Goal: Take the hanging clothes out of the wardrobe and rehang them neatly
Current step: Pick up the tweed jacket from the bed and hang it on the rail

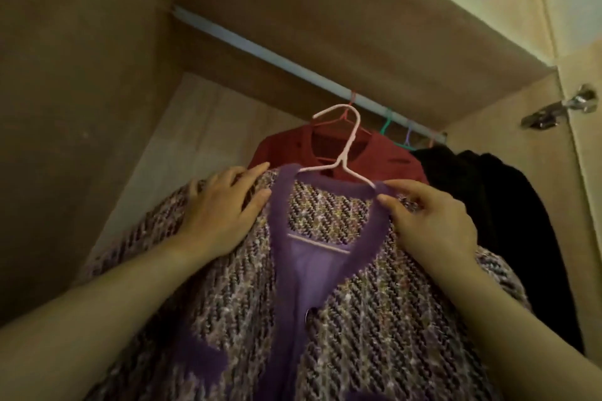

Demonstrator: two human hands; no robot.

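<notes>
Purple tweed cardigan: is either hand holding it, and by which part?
The right hand pinches the cardigan by its purple collar trim, beside one arm of the pink hanger. The left hand only rests flat on its shoulder.

Wardrobe interior. The rail (260, 54) crosses from upper left to the right wall. The cardigan (342, 319), on its hanger (350, 143), is foremost; the left hand (224, 208) lies flat on its left shoulder and the right hand (430, 221) pinches its collar. The jacket (283, 146) hangs directly behind, with further garments (488, 192) to its right at the rail's right end.
</notes>
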